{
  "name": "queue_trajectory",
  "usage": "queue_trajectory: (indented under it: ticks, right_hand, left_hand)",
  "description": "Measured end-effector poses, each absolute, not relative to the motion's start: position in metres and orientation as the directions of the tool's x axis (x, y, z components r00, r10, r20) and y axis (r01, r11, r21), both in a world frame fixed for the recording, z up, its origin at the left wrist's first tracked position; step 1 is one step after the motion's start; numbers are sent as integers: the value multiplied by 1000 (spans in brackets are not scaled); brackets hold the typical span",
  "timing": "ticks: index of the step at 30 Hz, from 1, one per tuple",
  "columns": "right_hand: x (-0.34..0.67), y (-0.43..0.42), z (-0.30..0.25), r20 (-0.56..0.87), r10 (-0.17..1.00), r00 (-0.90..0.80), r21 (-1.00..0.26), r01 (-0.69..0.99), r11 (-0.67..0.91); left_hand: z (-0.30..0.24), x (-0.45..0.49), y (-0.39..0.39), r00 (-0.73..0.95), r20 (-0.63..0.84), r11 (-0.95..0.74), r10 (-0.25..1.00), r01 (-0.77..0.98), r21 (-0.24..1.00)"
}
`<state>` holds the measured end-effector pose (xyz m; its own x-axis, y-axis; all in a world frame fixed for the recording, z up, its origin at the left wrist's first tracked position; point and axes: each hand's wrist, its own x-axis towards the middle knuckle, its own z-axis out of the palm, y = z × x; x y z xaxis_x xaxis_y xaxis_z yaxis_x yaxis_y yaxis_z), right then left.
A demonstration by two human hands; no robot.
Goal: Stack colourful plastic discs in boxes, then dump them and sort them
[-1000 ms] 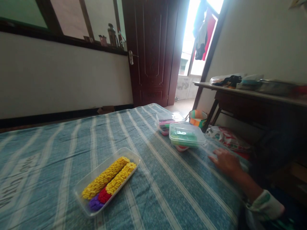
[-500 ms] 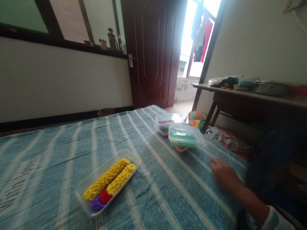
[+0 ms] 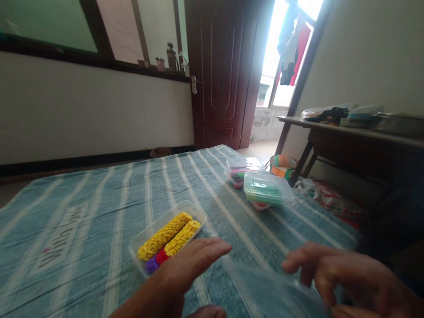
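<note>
My left hand (image 3: 185, 271) reaches forward with fingers stretched out, just in front of a clear plastic tray (image 3: 167, 236) holding yellow, red and purple folded-paper pieces. A clear plastic lid or bag (image 3: 265, 291) lies between my hands at the bottom of the view. My right hand (image 3: 347, 278) curls its fingers over the right edge of that clear plastic and seems to grip it. My left thumb shows at the bottom edge, close to the plastic's left side. Everything lies on a bed with a blue striped sheet (image 3: 99, 207).
Two lidded clear boxes (image 3: 267, 189) with coloured contents sit at the bed's far right. Beyond them stand a striped bag (image 3: 281, 162) and a dark wooden table (image 3: 357, 137) with clutter. A dark door (image 3: 221, 70) and a bright doorway are at the back.
My left hand has come into view near the tray. My right hand has moved from the bed's right edge toward me, bringing clear plastic with it. The camera has shifted slightly.
</note>
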<state>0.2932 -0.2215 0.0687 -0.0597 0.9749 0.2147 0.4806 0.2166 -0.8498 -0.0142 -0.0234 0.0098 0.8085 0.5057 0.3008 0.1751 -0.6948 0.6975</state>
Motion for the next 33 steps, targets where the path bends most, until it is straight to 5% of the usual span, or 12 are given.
queue_trajectory:
  ticks: [5, 9, 14, 22, 29, 33]
  right_hand:
    - [286, -186, 61, 150, 989, 10, -983, -109, 150]
    - [277, -150, 40, 98, 991, 95, -955, -271, 121]
    - [261, -105, 28, 50, 979, 197, -987, -142, 79]
    - [226, -13, 15, 150, 939, 309, -982, 158, 105]
    - [201, 35, -19, 239, 931, 278, -884, 459, 90]
    - [200, 39, -33, 205, 940, 272, -883, 466, 59]
  left_hand:
    - [59, 22, -35, 887, 2, -489, 461, 252, 835]
    - [67, 22, -16, 868, -158, -172, 471, 266, 949]
    - [70, 6, 12, 669, -192, -121, 718, 392, 912]
    - [61, -17, 43, 432, -93, -184, 897, 557, 810]
    - [45, -29, 61, 397, 85, -396, 914, 826, 401]
    - [43, -28, 64, 440, 76, -446, 895, 872, 202]
